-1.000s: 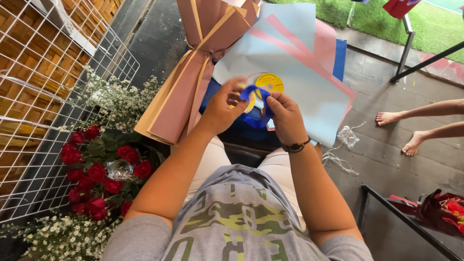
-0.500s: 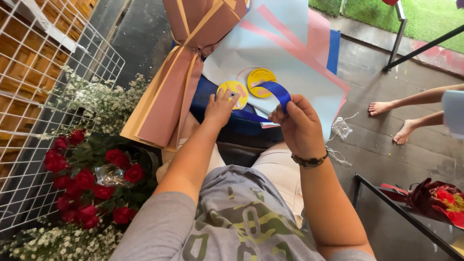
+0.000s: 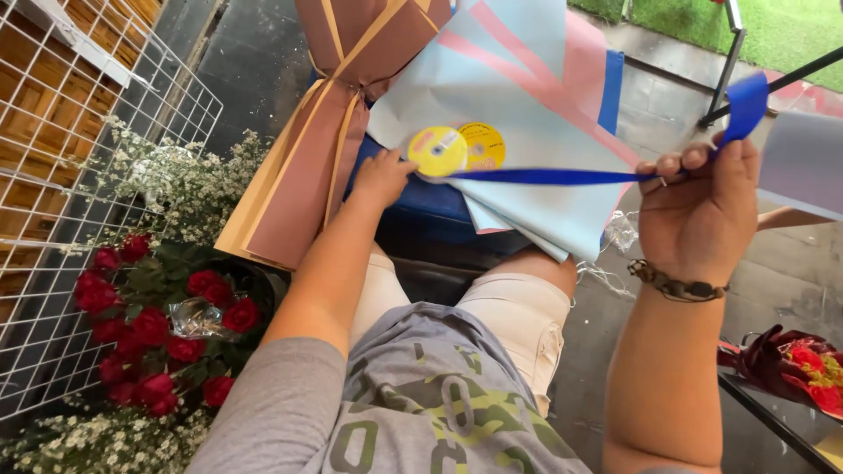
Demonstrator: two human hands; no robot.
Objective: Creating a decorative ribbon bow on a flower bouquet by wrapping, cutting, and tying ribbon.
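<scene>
My left hand [image 3: 384, 175] holds a yellow ribbon spool [image 3: 436, 151] against pale blue wrapping paper [image 3: 518, 96] on a blue stool. A second yellow spool [image 3: 485, 145] lies just right of it. A blue ribbon [image 3: 562, 176] runs taut from the spool to my right hand [image 3: 698, 206], which is raised at the right and pinches the ribbon, its free end sticking up above my fingers. A beaded bracelet circles that wrist.
A brown and tan wrapped bouquet sleeve [image 3: 325, 132] leans at the stool's left. Red roses [image 3: 149, 325] and small white flowers [image 3: 184, 184] stand at the left beside a white wire grid [image 3: 61, 175]. A dark red bouquet [image 3: 790, 364] lies at the right.
My right hand has pulled away to the right and upward, drawing a long stretch of blue ribbon off the spool. The left hand stays on the spool.
</scene>
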